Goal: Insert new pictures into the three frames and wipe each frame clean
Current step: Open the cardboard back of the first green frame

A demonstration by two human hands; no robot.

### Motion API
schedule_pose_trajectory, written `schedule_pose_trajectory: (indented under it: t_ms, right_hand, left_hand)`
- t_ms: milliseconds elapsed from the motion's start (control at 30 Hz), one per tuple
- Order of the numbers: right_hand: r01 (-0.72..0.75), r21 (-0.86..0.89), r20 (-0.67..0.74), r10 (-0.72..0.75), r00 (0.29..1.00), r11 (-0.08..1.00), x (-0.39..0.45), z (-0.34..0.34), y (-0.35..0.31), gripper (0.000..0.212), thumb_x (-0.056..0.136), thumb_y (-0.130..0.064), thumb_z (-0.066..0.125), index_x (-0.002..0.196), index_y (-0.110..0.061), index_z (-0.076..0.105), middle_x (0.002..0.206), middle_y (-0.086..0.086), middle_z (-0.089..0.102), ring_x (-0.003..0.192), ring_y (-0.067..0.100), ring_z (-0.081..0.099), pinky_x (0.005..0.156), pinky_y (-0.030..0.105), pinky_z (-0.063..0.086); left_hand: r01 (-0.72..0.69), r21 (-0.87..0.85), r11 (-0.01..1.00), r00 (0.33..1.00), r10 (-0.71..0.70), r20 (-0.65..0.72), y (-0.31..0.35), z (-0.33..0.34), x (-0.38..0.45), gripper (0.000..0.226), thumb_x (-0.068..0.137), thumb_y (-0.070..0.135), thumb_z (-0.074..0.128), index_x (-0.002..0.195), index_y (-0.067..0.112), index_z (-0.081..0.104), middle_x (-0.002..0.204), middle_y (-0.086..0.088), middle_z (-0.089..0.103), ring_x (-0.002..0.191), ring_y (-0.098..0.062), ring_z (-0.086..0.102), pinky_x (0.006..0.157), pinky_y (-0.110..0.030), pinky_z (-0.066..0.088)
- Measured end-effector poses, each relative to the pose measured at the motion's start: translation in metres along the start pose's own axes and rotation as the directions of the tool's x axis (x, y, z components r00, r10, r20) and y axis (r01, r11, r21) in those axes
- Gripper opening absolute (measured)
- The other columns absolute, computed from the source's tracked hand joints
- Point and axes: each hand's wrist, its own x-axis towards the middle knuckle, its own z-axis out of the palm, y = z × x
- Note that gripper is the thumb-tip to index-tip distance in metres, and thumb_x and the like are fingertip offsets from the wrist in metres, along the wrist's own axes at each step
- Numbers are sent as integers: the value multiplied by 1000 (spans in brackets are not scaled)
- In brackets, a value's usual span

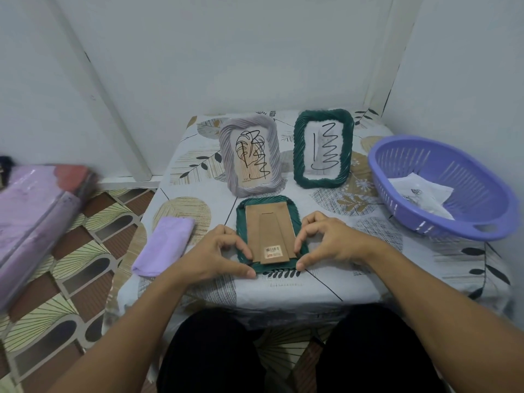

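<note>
Patterned tablecloth (320, 282) bears a face-down green frame (298, 222). Left hand (211, 255) and right hand (336, 242) pinch its lower corners. Prying unevenly could bend the cardboard backing (268, 219).

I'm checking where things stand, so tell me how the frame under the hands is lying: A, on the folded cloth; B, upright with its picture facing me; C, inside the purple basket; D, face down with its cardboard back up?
D: the green frame lies flat on the table, brown cardboard back and stand upward, with the left hand and right hand at its lower corners.
</note>
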Motion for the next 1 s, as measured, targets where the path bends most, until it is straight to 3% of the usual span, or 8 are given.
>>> schedule_pose_trajectory:
  t_ms: [133, 400, 600, 733, 1000]
  right_hand:
    - [5, 19, -7, -5, 1000, 1000, -1, -1, -2, 44, 50, -54, 96, 88, -40, 79, 115, -16, 46, 123, 4, 44, 120, 41, 27]
    - [-6, 26, 5, 6, 1000, 1000, -2, -1, -5, 48, 47, -57, 96, 89, -40, 80, 115, -15, 47, 121, 8, 45, 116, 39, 34]
    - [-1, 36, 19, 0, 1000, 999, -2, -2, -6, 48, 47, -55, 96, 88, -38, 80, 112, -11, 48, 116, 7, 48, 113, 35, 38]
    - [-3, 38, 22, 2, 1000, 999, -2, -2, -5, 51, 43, -59, 94, 88, -39, 80, 111, -11, 48, 116, 7, 48, 113, 35, 38]
    - [-3, 30, 33, 2, 999, 1000, -2, -3, -6, 51, 44, -61, 93, 88, -40, 80, 111, -11, 49, 116, 7, 48, 113, 37, 38]
  left_hand:
    - [-6, -8, 1000, 1000, 6, 5, 2, -1, 0, 31, 59, 29, 98, 85, 30, 81, 105, 4, 46, 97, 2, 50, 83, -3, 35]
    - [45, 0, 999, 997, -45, 68, 5, -3, 2, 29, 63, 34, 96, 88, 32, 82, 105, 4, 39, 99, -9, 47, 83, -13, 36]
    - [55, 34, 998, 992, -59, 112, 7, -5, 1, 25, 65, 38, 93, 88, 35, 83, 106, 3, 36, 103, -10, 44, 82, -5, 37]
    - [63, 31, 998, 991, -66, 115, 6, -5, 1, 25, 63, 40, 93, 87, 35, 83, 108, 3, 36, 109, -15, 44, 90, -12, 37]
    - [61, -13, 998, 987, -59, 148, 5, -6, 1, 27, 65, 38, 93, 90, 35, 83, 106, 6, 40, 104, -11, 47, 92, -18, 38]
